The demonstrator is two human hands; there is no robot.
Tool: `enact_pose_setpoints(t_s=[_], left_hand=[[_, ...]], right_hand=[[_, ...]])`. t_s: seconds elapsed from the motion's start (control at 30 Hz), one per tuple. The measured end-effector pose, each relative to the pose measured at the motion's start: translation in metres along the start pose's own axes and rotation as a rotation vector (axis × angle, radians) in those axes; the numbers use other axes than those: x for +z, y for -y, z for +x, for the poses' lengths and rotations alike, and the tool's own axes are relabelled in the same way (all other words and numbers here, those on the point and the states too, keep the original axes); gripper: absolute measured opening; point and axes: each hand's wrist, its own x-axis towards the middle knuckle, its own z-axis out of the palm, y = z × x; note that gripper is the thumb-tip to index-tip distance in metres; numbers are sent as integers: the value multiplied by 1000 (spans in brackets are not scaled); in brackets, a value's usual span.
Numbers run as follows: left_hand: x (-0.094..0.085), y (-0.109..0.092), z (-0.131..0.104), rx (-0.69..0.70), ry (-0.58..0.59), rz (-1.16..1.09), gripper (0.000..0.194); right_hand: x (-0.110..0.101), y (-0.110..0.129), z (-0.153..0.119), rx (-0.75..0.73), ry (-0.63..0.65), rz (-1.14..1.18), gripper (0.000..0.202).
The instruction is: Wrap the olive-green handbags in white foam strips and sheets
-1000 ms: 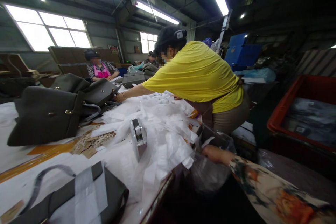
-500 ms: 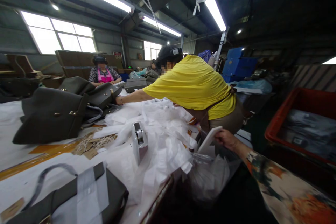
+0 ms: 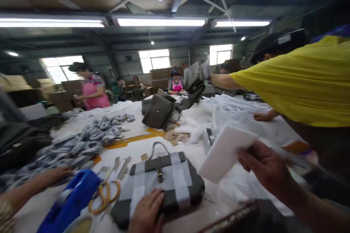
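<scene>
My right hand (image 3: 262,167) pinches a white, slightly thick rectangular foam sheet (image 3: 226,153) by its edge, raised above the table on the right. My left hand (image 3: 147,211) lies with its fingers flat on the front of a dark grey-green handbag (image 3: 194,185). That bag lies on the table with its handle up, pale strips wrapped over its flap and a metal clasp (image 3: 160,175) at the middle. Behind the foam sheet, partly hidden, stands a grey tape dispenser (image 3: 208,140).
Orange-handled scissors (image 3: 105,196) and a blue tape dispenser (image 3: 72,198) lie to the left, near another person's hand (image 3: 56,175). Grey wrapped coils (image 3: 93,142) are piled beyond. A co-worker in yellow (image 3: 298,80) leans in from the right, lifting a dark bag (image 3: 195,91).
My view has turned left. My right hand has brought the foam sheet from beside the table to above it. My left hand has come into view on the handbag. The co-worker has lifted a bag.
</scene>
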Motion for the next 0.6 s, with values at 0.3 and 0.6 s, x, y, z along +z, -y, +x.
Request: enact_pose_setpoints(t_s=[0.3,0.6], left_hand=[[-51,14,17,-755,171,-146,32],[-49,56,48,-1072,388,-248,38]], right_hand=[[167,-26,-19,673,148,716,34],[211,-70,-37,717,255,389,36]])
